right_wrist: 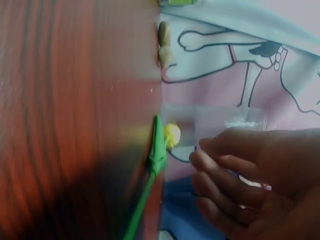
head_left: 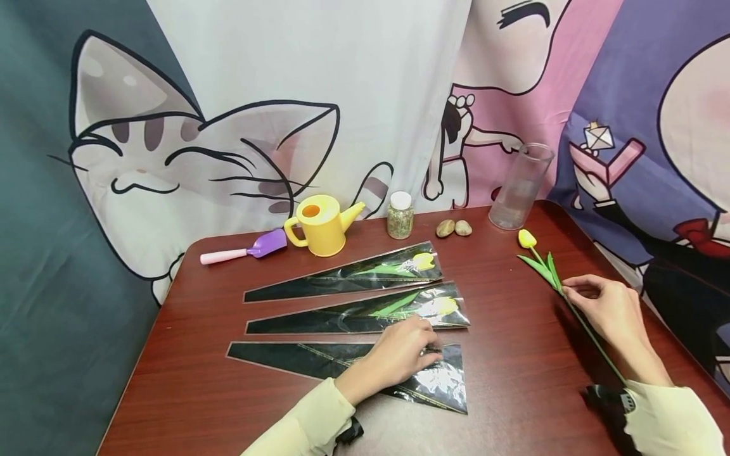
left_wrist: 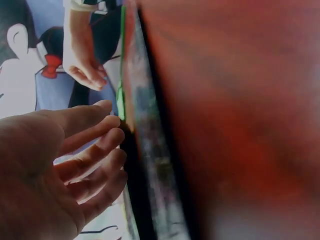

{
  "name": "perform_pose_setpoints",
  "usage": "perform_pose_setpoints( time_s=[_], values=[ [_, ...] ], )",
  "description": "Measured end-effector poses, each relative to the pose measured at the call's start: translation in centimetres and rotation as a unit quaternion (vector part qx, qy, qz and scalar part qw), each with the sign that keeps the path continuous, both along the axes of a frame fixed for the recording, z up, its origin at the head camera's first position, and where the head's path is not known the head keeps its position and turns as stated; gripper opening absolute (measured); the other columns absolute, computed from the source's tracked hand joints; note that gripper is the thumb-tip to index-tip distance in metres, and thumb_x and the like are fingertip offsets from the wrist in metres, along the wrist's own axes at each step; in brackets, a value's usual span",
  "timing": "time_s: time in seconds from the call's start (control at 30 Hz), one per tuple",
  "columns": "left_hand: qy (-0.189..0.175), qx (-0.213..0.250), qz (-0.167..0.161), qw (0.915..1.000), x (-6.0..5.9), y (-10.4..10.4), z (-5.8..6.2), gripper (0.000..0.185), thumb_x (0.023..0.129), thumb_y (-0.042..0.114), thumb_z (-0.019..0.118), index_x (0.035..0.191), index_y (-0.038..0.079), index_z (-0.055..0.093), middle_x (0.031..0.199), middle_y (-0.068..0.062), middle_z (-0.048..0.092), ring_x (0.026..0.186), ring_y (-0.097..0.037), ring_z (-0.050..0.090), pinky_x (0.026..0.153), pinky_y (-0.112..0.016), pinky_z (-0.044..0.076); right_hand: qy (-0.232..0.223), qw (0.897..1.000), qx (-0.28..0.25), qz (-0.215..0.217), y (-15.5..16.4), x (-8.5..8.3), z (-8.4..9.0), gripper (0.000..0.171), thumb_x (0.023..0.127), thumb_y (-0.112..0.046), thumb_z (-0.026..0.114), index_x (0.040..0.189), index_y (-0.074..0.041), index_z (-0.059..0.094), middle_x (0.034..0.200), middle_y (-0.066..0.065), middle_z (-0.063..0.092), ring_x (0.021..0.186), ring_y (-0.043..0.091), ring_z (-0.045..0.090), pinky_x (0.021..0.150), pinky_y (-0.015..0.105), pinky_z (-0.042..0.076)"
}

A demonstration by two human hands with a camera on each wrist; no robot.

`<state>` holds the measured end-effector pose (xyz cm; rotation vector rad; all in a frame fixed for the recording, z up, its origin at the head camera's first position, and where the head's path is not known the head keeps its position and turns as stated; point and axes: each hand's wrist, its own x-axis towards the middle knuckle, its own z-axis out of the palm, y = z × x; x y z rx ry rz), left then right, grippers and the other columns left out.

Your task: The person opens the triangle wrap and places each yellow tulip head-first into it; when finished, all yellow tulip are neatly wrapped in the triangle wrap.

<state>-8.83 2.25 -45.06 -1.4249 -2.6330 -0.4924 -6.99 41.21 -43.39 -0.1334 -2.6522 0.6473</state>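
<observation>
A yellow artificial tulip (head_left: 527, 239) with green leaves lies along the right side of the table. My right hand (head_left: 618, 313) hovers beside its stem; in the right wrist view the fingers (right_wrist: 220, 175) are loosely bent and apart from the green stem (right_wrist: 145, 195). Over the nearest black-and-clear flower sleeve (head_left: 439, 380) is my left hand (head_left: 402, 351), fingers relaxed and holding nothing. It hides part of that sleeve. Behind it lie a middle sleeve (head_left: 331, 322) and a far sleeve (head_left: 319, 285), each with a yellow tulip inside.
Along the back stand a yellow watering can (head_left: 325, 231), a jar with a white lid (head_left: 400, 218) and a clear glass vase (head_left: 516, 193). Two stones (head_left: 454, 228) sit between jar and vase. A purple-and-pink toy shovel (head_left: 245, 250) lies at the back left, before a printed curtain (head_left: 388, 76).
</observation>
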Motion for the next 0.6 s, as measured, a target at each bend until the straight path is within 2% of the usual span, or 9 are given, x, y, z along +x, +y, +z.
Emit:
perform_pose_setpoints(
  time_s=[0.07, 0.13, 0.23, 0.33, 0.6],
  values=[
    [-0.001, -0.015, -0.006, 0.9999, 0.3, 0.0, -0.3, 0.020, 0.086, 0.043, 0.074, 0.098, 0.027, 0.077, 0.091, 0.013, 0.061, 0.085, -0.004, 0.055, 0.067, -0.018, 0.046, -0.005, 1.000, 0.003, -0.006, 0.6, 0.4, -0.1, 0.016, 0.084, -0.017, 0.075, 0.097, -0.007, 0.076, 0.082, 0.013, 0.073, 0.066, -0.025, 0.044, 0.059, 0.028, 0.037],
    [-0.004, -0.024, -0.012, 0.9996, 0.3, -0.1, -0.5, 0.024, 0.085, 0.045, 0.074, 0.100, 0.027, 0.077, 0.092, 0.013, 0.060, 0.084, -0.004, 0.054, 0.066, -0.017, 0.044, -0.018, 1.000, 0.006, -0.013, 1.0, 0.8, -0.3, 0.017, 0.085, -0.019, 0.074, 0.098, -0.007, 0.075, 0.082, 0.013, 0.073, 0.065, -0.019, 0.051, 0.059, 0.029, 0.036],
    [-0.006, -0.024, -0.017, 0.9995, 0.4, -0.1, -0.7, 0.026, 0.083, 0.046, 0.076, 0.101, 0.027, 0.077, 0.092, 0.014, 0.059, 0.084, -0.004, 0.053, 0.065, -0.016, 0.044, -0.037, 0.999, 0.012, -0.022, 1.3, 1.3, -0.6, 0.019, 0.086, -0.021, 0.074, 0.098, -0.006, 0.075, 0.080, 0.013, 0.073, 0.071, 0.011, 0.067, 0.058, 0.030, 0.037],
    [-0.003, -0.015, -0.018, 0.9997, 0.3, -0.1, -0.9, 0.023, 0.081, 0.043, 0.078, 0.097, 0.027, 0.078, 0.091, 0.014, 0.059, 0.084, -0.004, 0.054, 0.065, -0.016, 0.044, -0.052, 0.998, 0.011, -0.023, 1.4, 1.5, -0.8, 0.021, 0.086, -0.022, 0.074, 0.098, -0.005, 0.075, 0.079, 0.015, 0.072, 0.080, 0.039, 0.067, 0.056, 0.031, 0.038],
    [0.002, 0.020, -0.014, 0.9997, 0.4, -0.2, -1.2, 0.005, 0.083, 0.033, 0.078, 0.083, 0.028, 0.078, 0.086, 0.018, 0.060, 0.083, -0.002, 0.054, 0.070, -0.016, 0.045, -0.068, 0.997, 0.006, -0.024, 1.6, 1.2, -1.1, 0.024, 0.086, -0.026, 0.074, 0.097, -0.005, 0.075, 0.081, 0.015, 0.073, 0.083, 0.042, 0.066, 0.056, 0.034, 0.040]
  ],
)
